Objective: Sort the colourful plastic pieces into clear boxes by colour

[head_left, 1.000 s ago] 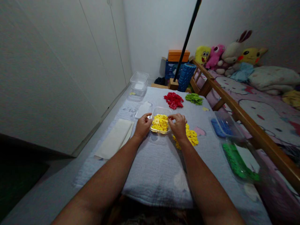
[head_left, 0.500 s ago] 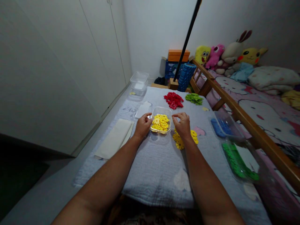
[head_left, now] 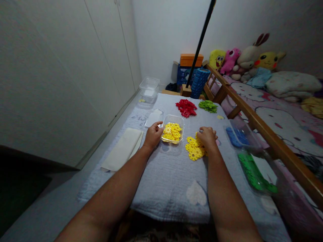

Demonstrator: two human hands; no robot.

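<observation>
A clear plastic box holds a heap of yellow flower-shaped interlocking discs. My left hand grips the box's left wall between thumb and fingers. More yellow discs lie loose on the cloth to the right of the box. Over the far right part of that pile, my right hand is curled down with its fingers closed on some discs. The hand covers part of the pile, and how many discs it grips is hidden.
Red pieces and light green pieces lie at the back. Boxes of blue pieces and green pieces stand right, beside the wooden bed rail. Folded paper, a clear lid and stacked empty boxes are left.
My right hand has moved right, from beside the box's right wall to the loose yellow discs, and curled over them. My left hand stays on the box.
</observation>
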